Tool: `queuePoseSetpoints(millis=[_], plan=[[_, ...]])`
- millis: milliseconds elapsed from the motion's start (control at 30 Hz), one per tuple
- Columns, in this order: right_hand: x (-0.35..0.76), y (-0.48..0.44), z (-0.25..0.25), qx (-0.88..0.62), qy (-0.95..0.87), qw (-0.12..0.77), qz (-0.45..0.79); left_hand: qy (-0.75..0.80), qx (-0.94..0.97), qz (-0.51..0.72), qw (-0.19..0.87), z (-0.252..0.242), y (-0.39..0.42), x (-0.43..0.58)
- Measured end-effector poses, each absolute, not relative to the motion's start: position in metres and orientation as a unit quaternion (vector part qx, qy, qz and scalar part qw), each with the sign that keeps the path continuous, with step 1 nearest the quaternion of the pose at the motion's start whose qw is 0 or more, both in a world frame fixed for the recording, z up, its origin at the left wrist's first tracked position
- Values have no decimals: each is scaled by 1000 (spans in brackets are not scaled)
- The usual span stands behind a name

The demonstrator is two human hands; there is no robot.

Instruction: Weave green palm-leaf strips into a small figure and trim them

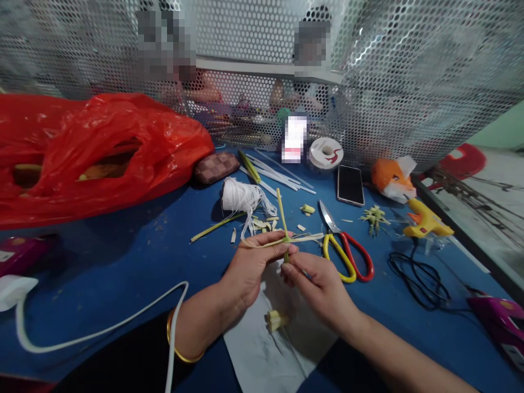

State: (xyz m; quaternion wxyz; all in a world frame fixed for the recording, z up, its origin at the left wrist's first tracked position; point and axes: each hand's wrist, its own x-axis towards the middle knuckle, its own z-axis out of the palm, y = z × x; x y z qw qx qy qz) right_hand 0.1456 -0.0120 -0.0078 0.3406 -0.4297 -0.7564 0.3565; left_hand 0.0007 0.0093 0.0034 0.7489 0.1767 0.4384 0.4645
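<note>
My left hand (250, 267) is closed in a pinch on a thin green leaf strip (281, 213) that stands upright, with a pale strip crossing it at the fingertips. My right hand (317, 284) is closed just below, pinching the lower end of the same strip work. Both hands hover over a white paper sheet (266, 349) on the blue table (123, 273). A small folded leaf piece (275, 320) lies on the paper beneath my hands.
Scissors (341, 245) with yellow and red handles lie right of my hands. Behind are a white string bundle (241, 199), leaf scraps, a phone (350, 184), a tape roll (325, 153), a yellow glue gun (426, 219) with black cord, and a red plastic bag (94, 153). People sit beyond the perforated screen.
</note>
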Motion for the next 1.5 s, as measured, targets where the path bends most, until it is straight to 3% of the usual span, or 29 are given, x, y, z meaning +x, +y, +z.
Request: queuePoseSetpoints(millis=[433, 667, 900, 1167, 1267, 1367, 1500], plan=[[157, -4, -6, -506, -729, 366, 282, 333, 241, 401, 819, 17, 26, -27], [157, -4, -3, -440, -827, 311, 160, 417, 312, 379, 765, 10, 26, -26], [166, 1, 0, -504, -809, 302, 25, 433, 308, 404, 745, 15, 24, -19], [167, 4, 0, -476, -825, 290, 90, 435, 310, 429, 728, 5, 18, -9], [168, 1, 4, -477, -805, 348, 64, 437, 309, 441, 720, 3, 16, -7], [170, -4, 9, -458, -788, 409, -32, 447, 357, 391, 722, 3, 11, -4], [170, -6, 13, -438, -817, 372, -40, 456, 456, 227, 730, 3, 4, 0]])
